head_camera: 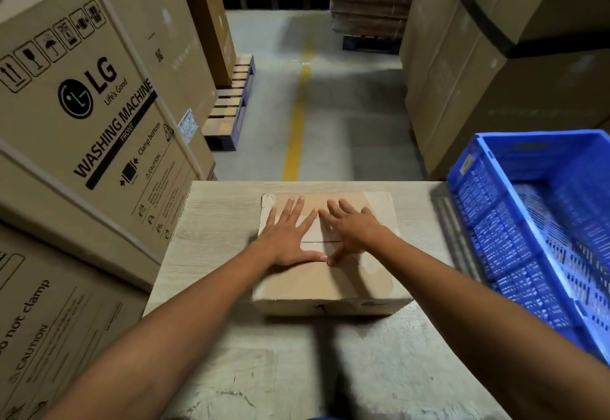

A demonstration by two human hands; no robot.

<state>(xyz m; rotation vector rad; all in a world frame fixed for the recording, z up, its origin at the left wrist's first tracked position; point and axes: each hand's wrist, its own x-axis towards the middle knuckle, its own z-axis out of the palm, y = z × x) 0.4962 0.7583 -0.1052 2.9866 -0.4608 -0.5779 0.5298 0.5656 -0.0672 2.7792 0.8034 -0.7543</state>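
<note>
By fingers (pixel 298 210) driven forward too hard, the small brown cardboard box (pixel 313 284) could be slid off the far edge of the pale wood-grain table (pixel 214 221), near which it is set; were pressure eased early, its top seam could be left to lift. The fingers are spread flat on its top, left hand (pixel 287 241) and right hand (pixel 356 231) side by side, the 2 thumb tips touching, nothing gripped

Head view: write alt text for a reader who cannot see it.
A person's left hand and right hand press flat, fingers spread, on a closed cardboard box on a pale table. A blue plastic crate stands at right, stacked washing-machine cartons at left.
</note>
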